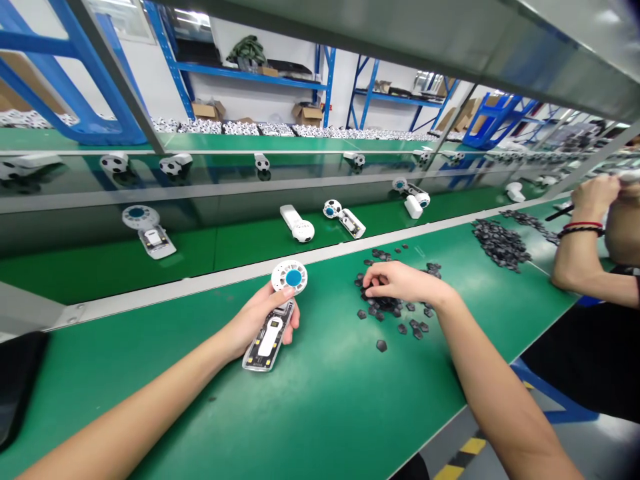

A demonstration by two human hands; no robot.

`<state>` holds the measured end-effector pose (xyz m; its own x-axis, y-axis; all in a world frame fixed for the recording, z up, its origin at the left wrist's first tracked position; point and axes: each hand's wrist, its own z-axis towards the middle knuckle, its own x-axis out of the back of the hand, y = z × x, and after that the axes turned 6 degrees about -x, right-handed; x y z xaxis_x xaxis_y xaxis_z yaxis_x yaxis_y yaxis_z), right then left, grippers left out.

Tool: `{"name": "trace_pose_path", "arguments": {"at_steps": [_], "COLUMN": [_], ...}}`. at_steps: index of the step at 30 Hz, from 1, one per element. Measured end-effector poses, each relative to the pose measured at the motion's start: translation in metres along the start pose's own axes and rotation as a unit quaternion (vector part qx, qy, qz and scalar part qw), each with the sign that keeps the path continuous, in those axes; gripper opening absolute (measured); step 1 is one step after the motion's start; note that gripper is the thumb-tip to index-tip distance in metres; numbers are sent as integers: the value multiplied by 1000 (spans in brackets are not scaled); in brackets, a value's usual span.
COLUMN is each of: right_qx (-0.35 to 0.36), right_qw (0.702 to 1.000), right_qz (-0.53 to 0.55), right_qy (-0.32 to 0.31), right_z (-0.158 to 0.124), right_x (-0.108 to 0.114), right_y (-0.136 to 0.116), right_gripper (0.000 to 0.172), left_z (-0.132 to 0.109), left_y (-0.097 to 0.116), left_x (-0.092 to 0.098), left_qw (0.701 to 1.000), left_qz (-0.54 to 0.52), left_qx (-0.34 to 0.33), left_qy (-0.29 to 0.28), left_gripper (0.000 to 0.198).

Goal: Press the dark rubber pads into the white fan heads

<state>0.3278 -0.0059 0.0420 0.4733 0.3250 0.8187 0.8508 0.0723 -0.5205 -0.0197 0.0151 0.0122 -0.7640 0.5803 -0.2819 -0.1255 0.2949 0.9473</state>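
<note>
My left hand (267,313) is wrapped around a small handheld fan (269,337), its thumb just below the head. The fan has a round white vented head with a blue centre, and a clear-faced handle showing a circuit board and a white inner part. To the right, my right hand (395,280) reaches down into a loose pile of small black pentagon pieces (385,303). Its fingers are curled and thumb and forefinger come close together at the pile. Whether a piece is between the fingertips is hidden. Single pentagon pieces (381,346) lie scattered around the pile.
Beyond the bench's pale edge, a green conveyor (235,233) carries several white fans (297,225). A bigger pile of black pieces (500,245) lies to the right, near a co-worker's arm (583,240). A dark object (20,380) sits at the left edge.
</note>
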Motion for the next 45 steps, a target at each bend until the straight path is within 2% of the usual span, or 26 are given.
{"name": "trace_pose_path", "arguments": {"at_steps": [4, 10, 15, 20, 24, 27, 30, 35, 40, 45], "right_qx": [-16, 1, 13, 22, 53, 64, 32, 18, 27, 54], "right_qw": [998, 996, 997, 1000, 998, 991, 977, 970, 948, 954], "right_qz": [-55, -90, -74, -21, 35, 102, 191, 236, 315, 290], "right_qy": [-4, 25, 12, 2, -3, -53, -92, -50, -30, 48], "right_z": [1, 0, -2, -5, -7, -5, 0, 4, 1, -4], "right_x": [-5, -16, -18, -16, -27, -39, -46, -51, -66, -70], "right_y": [-7, -19, -20, -32, -49, -56, -58, -60, -78, -89], "right_gripper": [21, 15, 16, 19, 14, 19, 26, 25, 22, 22], "left_z": [-1, 0, 2, 2, 3, 3, 3, 4, 4, 0], "left_y": [0, -5, -7, -8, -9, -10, -10, -10, -10, -9], "left_x": [-4, -10, -11, -12, -10, -9, -9, -13, -24, -27], "left_qw": [1000, 992, 994, 996, 997, 997, 997, 996, 996, 997], "left_qz": [-21, -42, -19, -7, -1, -1, -1, 18, 24, 14], "left_qx": [-17, -72, -58, -43, -44, -46, -48, -44, -9, -8], "left_qy": [15, 98, 95, 73, 61, 56, 60, 79, 82, 81], "left_gripper": [43, 53, 50, 54, 55, 55, 55, 52, 55, 56]}}
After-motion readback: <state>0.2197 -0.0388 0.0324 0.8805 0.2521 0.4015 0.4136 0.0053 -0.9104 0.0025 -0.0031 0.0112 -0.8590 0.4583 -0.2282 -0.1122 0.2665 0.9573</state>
